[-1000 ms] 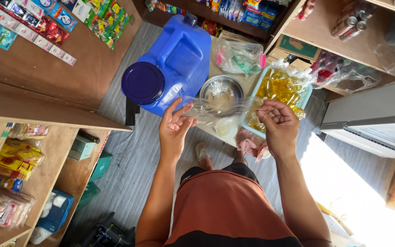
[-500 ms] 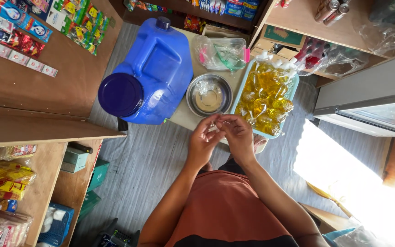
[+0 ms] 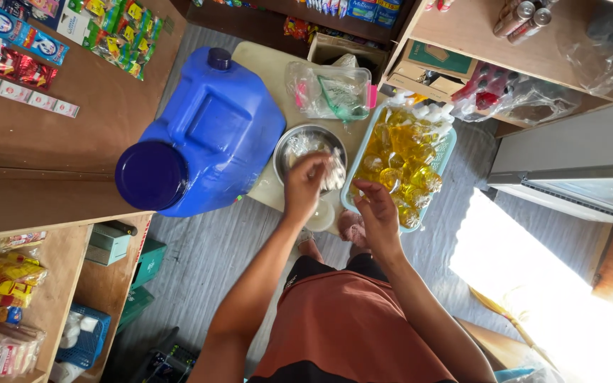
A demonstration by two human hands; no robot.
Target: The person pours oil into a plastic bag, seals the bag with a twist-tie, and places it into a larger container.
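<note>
Setting: small shop interior, grey plank floor [image 3: 207, 248], wooden shelves on both sides stocked with packets and bottles. A low pale table [image 3: 267, 78] stands in front of the person. On it: a large blue jug [image 3: 211, 135] lying on its side with a dark blue cap, a steel bowl [image 3: 299, 145], a clear lidded plastic box [image 3: 328, 89], and a light green basket [image 3: 443, 152] filled with small tied bags of yellow oil [image 3: 399, 159].

Left hand [image 3: 305, 186]: fingers pinched together on a clear plastic bag [image 3: 333, 170] held at the near rim of the bowl. Right hand [image 3: 376, 206]: just beside it, at the near edge of the basket, fingers curled; whether it grips anything cannot be told.

Obscured: the bag's contents are hard to read against the glare of the bowl. Bright sunlight washes out the floor at lower right. The person's feet are partly hidden under the hands.
</note>
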